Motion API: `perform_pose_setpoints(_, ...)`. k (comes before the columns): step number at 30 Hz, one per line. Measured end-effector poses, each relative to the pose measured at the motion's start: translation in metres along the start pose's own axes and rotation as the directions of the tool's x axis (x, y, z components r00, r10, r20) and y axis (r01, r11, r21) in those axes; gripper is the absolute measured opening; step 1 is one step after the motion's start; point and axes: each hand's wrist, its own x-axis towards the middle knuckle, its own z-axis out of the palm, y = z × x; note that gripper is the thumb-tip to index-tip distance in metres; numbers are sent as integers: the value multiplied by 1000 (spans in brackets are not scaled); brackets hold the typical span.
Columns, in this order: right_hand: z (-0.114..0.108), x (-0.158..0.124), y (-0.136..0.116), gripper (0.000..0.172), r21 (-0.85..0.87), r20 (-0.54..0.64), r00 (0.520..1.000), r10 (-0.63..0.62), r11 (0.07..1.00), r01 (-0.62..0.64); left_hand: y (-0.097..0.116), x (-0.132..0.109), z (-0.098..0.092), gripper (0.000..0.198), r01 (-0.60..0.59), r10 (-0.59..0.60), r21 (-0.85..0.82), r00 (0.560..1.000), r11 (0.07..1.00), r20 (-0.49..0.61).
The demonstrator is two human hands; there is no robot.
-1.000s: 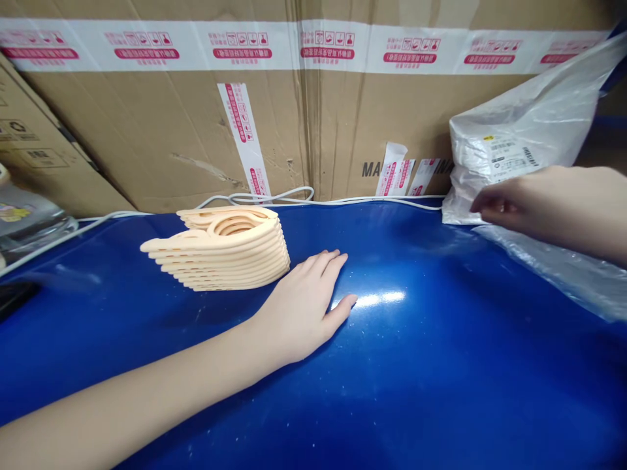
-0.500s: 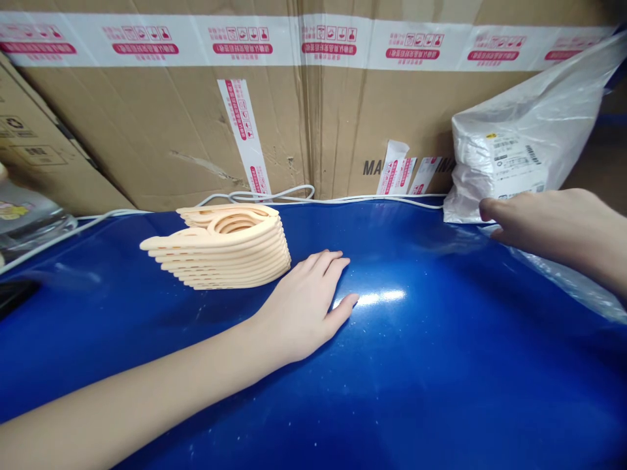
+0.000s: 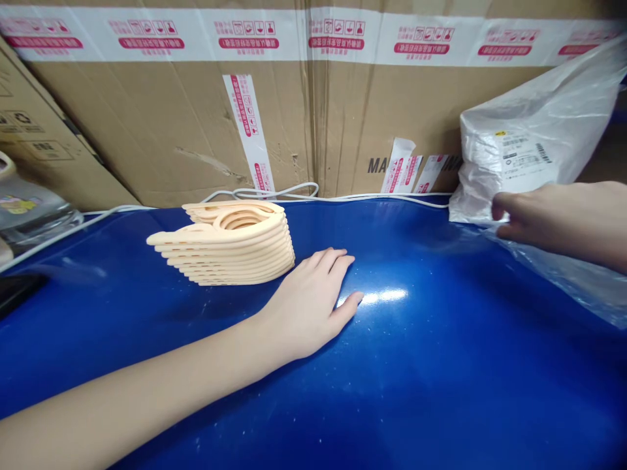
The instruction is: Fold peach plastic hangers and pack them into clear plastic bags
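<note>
My left hand (image 3: 311,307) lies palm down on the blue tabletop (image 3: 416,365), fingers stretched and thumb apart, holding nothing. Just beyond its wrist and to the left stands a neat stack of beige plastic clothes hangers (image 3: 230,258), nested one on another; the hand's edge is close to the stack's right end. At the right, my right hand (image 3: 539,212) hovers in front of a white plastic bag (image 3: 482,176) with a printed label. Its thumb and forefinger are apart, slightly curled and a bit blurred; the other fingers are hidden. Clear plastic film (image 3: 563,277) lies beneath it.
A large cardboard box (image 3: 171,117) with red-and-white tape walls off the back. A white cable (image 3: 274,194) runs along its foot. At the left are another carton (image 3: 44,130), a clear plastic-wrapped item (image 3: 29,209) and a black object (image 3: 17,294) at the edge.
The whole view has shifted slightly, so things appear a little further right. My left hand stays flat beside the hangers, and my right hand stays near the bag.
</note>
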Motion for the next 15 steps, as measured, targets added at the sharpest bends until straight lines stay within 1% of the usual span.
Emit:
perform_pose_setpoints(1, -4, -3, -8, 12, 104, 37, 997, -65, 993, 61, 0, 0, 0, 48, -7, 7, 2, 1000, 1000, -11)
perform_pose_setpoints(2, -7, -6, -19, 17, 264, 62, 982, -177, 952, 155, 0, 0, 0, 49, -15, 15, 5, 1000, 1000, -23)
perform_pose_setpoints(3, -9, -10, -31, 18, 458, 51, 942, -332, 846, 273, 0, 0, 0, 50, -22, 23, 9, 999, 1000, -36)
perform_pose_setpoints(4, -9, -14, -44, 18, 628, -15, 886, -463, 685, 369, 0, 0, -1, 51, -31, 31, 15, 998, 999, -50)
perform_pose_setpoints(5, -8, -19, -57, 21, 753, -77, 830, -553, 513, 412, 0, 0, -1, 52, -40, 41, 24, 997, 999, -67)
perform_pose_setpoints(6, -7, -25, -69, 24, 831, -123, 790, -600, 373, 413, 0, 1, -1, 53, -49, 52, 37, 995, 998, -86)
perform_pose_setpoints(7, -4, -30, -80, 24, 870, -171, 781, -601, 280, 406, 1, 1, -2, 52, -58, 64, 53, 992, 997, -107)
perform_pose_setpoints(8, -2, -36, -90, 25, 890, -198, 771, -606, 217, 400, 1, 1, -2, 50, -67, 76, 72, 989, 995, -127)
perform_pose_setpoints(10, 2, -44, -103, 23, 900, -245, 760, -602, 149, 409, 2, 1, -3, 39, -86, 104, 116, 982, 990, -160)
perform_pose_setpoints(11, 4, -47, -106, 22, 895, -270, 745, -610, 127, 428, 2, 1, -3, 33, -95, 118, 140, 978, 986, -171)
perform_pose_setpoints(13, 3, -50, -109, 17, 864, -325, 704, -631, 104, 493, 3, 1, -3, 25, -112, 151, 195, 969, 974, -195)
perform_pose_setpoints(15, 0, -52, -109, 11, 808, -374, 654, -658, 115, 578, 3, 0, -4, 19, -129, 189, 260, 957, 957, -222)
